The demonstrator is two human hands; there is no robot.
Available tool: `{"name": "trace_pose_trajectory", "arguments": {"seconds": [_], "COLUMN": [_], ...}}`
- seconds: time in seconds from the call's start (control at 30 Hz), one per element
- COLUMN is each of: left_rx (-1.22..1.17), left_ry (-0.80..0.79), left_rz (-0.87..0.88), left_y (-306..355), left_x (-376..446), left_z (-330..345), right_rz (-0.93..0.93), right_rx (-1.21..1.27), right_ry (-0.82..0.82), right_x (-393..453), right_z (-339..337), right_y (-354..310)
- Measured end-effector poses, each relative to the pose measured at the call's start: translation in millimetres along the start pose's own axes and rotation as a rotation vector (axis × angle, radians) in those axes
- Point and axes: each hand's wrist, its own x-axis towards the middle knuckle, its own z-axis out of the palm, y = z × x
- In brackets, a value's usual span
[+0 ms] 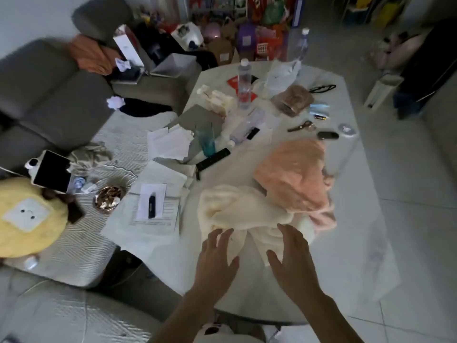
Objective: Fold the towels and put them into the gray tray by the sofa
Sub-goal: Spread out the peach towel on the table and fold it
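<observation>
White table (358, 243), cluttered. On it: crumpled cream towel (237, 209) near front edge, pink towel (294, 174) touching it behind, papers (158, 199), black remote (213, 158), water bottle (244, 84) upright, scissors (302, 126), teal cup (206, 142).

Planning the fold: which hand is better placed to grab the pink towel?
Right hand, probably: the pink towel lies on its side; the left hand hovers over the cream towel.

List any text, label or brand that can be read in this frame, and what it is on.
None can be read.
Printed sheets at the table's left edge: lines of print, too blurred.
Upright water bottle: red label, wording unreadable.
Red card behind it: no legible text.
</observation>
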Motion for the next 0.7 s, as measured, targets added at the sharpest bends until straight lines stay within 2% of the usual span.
{"name": "trace_pose_trajectory", "arguments": {"seconds": [0.13,0.17,0.27,0.33,0.47,0.7], "left_rx": [-0.006,-0.045,-0.351,-0.415,-0.504,-0.458], "left_ry": [0.046,0.024,-0.026,-0.082,-0.1,-0.228], "left_rz": [-0.056,-0.141,-0.538,-0.62,-0.496,-0.275], "left_y": [17,17,7,3,4,-3], "left_x": [23,30,47,55,79,164], "left_z": [5,6,8,12,27,31], "right_rz": [0.056,0.124,0.425,0.559,0.596,0.55], "right_rx": [0.051,0.093,0.312,0.36,0.459,0.296], "right_ry": [0.061,0.074,0.117,0.069,-0.032,-0.023], "right_x": [17,22,32,40,67,137], "right_z": [-3,0,9,18,36,46], "right_y": [6,8,9,12,19,1]}}
